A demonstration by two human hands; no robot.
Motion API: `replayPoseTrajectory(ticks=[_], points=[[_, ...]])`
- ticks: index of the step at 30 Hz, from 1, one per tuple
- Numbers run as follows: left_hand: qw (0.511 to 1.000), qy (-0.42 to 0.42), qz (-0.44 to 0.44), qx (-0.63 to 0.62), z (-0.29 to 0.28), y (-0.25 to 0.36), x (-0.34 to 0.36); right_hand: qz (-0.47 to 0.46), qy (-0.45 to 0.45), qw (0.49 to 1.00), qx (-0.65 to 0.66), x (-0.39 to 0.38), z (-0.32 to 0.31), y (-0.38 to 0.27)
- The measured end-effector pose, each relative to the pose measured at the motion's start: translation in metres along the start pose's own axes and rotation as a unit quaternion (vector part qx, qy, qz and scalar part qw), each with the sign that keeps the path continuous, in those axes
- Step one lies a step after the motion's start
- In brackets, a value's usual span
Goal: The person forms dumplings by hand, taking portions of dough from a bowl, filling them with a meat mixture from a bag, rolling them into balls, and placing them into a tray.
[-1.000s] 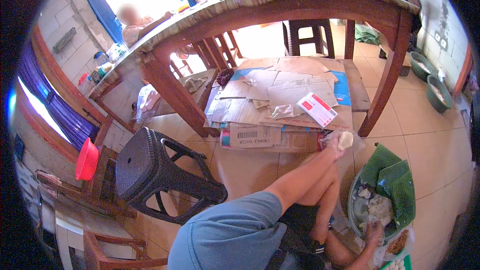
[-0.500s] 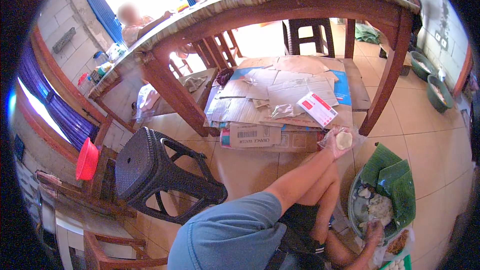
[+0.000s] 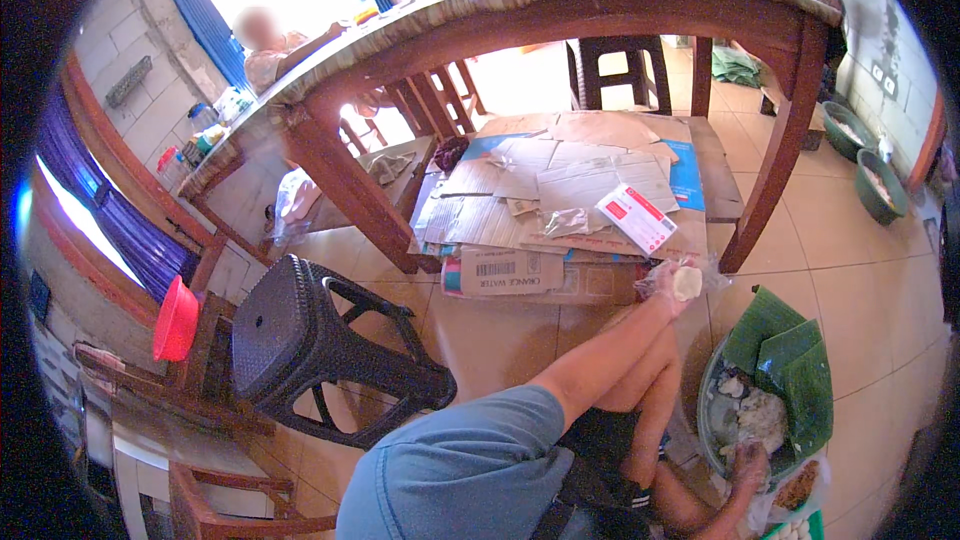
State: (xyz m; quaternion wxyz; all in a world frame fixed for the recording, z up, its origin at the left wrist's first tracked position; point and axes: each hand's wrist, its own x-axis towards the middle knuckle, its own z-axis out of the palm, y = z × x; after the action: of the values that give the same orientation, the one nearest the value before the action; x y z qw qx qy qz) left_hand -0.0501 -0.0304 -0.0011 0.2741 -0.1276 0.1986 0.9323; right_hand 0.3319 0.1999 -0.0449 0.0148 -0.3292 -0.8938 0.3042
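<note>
Near the edge of flattened brown cardboard (image 3: 600, 180), the left hand (image 3: 667, 283) held a round white doughy piece (image 3: 687, 285); beige floor tiles (image 3: 765, 270) separated it from the grey-green basin (image 3: 711, 418); within that rim the right hand (image 3: 750, 462), grip indiscernible, met a lumpy white mass (image 3: 763, 418).

The tiled floor (image 3: 775, 250) bears a basin (image 3: 709, 420) and stool (image 3: 285, 325).

Head-worn fisheye view, facing down and forward, blue sleeve (image 3: 470, 440) near, table (image 3: 570, 20) farther
</note>
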Motion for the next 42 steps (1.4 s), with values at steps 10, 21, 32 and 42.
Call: replayPoseTrajectory(ticks=[10,21,32,42], points=[[1.0,0.025,-0.002,0.0,0.01,-0.007,-0.005,0.05,-0.047,0.996,-0.064,-0.004,-0.017,-0.014],[0.998,0.043,-0.019,0.043,0.0,0.008,-0.01,-0.024,0.004,0.998,-0.055,-0.009,-0.006,-0.023],[0.999,-0.002,0.01,0.041,-0.01,0.013,-0.013,-0.049,0.038,0.998,-0.005,-0.007,0.012,-0.01],[0.997,-0.029,-0.002,0.068,-0.003,-0.006,0.0,-0.046,0.069,0.996,-0.037,-0.007,-0.004,-0.014]])
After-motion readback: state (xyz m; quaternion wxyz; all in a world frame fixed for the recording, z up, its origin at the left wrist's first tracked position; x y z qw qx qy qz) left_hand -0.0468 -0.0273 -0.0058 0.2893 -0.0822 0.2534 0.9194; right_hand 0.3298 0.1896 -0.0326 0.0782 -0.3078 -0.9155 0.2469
